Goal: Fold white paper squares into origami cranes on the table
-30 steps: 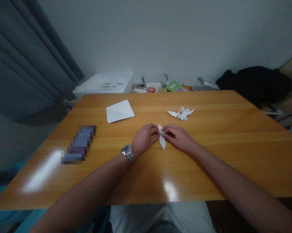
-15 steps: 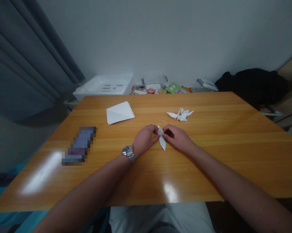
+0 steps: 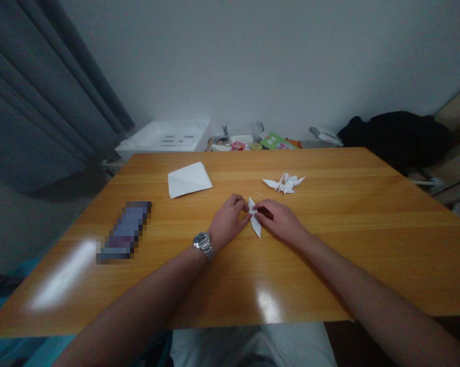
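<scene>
Folded paper (image 3: 256, 227) btwn L hand (image 3: 228, 218) & R hand (image 3: 279, 217), both nearly closed, pinching its middle; outline slightly slimmer vs. 0.5 s ago.

No word, brand or number can be read here. Beyond the far edge of the worktop (image 3: 222, 290), the green flat item (image 3: 277, 141) carries a small pale patch and pinkish shapes, too small to make out as print. The red packet (image 3: 237, 146) has light marks, equally unreadable, and the round yellowish item (image 3: 255, 146) between the two is blurred. Coarse pixel blocks cover the phone-like device (image 3: 128, 227), hiding any text on its face. The dial of the wristwatch (image 3: 204, 245) is too small to yield figures or a maker's name.
</scene>
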`<state>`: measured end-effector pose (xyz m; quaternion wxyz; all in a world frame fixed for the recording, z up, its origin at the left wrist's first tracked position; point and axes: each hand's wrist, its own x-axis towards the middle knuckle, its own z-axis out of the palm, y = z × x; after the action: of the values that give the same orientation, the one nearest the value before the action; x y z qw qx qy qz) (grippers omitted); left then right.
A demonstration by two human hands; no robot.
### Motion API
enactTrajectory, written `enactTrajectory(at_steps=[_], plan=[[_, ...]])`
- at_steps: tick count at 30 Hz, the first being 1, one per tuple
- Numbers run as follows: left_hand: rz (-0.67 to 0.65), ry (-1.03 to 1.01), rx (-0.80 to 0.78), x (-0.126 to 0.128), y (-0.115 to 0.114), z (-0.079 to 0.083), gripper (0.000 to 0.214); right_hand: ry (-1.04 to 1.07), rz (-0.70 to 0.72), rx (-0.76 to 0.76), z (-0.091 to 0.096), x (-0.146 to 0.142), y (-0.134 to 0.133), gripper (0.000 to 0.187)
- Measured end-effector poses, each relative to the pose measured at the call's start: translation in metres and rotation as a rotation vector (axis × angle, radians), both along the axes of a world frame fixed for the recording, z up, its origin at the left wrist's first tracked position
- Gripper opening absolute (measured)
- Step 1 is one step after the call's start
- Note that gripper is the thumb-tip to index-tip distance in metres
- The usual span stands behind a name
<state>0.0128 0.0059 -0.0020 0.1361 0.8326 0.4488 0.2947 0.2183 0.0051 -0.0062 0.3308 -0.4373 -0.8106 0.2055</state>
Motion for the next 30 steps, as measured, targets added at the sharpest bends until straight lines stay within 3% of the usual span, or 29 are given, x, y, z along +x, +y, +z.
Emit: enactTrajectory(at_steps=[11,18,24,30], plan=[[0.021,0.106,0.022,-0.002,-0.001,0.003,0.013,-0.094,0.065,0.147,-0.008,0.004,0.0,0.024],[0.037,0.113,0.043,-0.005,0.003,0.001,0.02,-0.17,0.098,0.137,0.001,0.006,-0.005,0.032],[0.032,0.102,0.048,-0.009,0.002,0.003,0.023,-0.139,0.156,0.142,0.002,0.006,-0.007,0.028],[0.031,0.145,0.029,-0.012,0.004,0.004,0.02,-0.118,0.069,0.156,0.003,0.009,-0.003,0.023]])
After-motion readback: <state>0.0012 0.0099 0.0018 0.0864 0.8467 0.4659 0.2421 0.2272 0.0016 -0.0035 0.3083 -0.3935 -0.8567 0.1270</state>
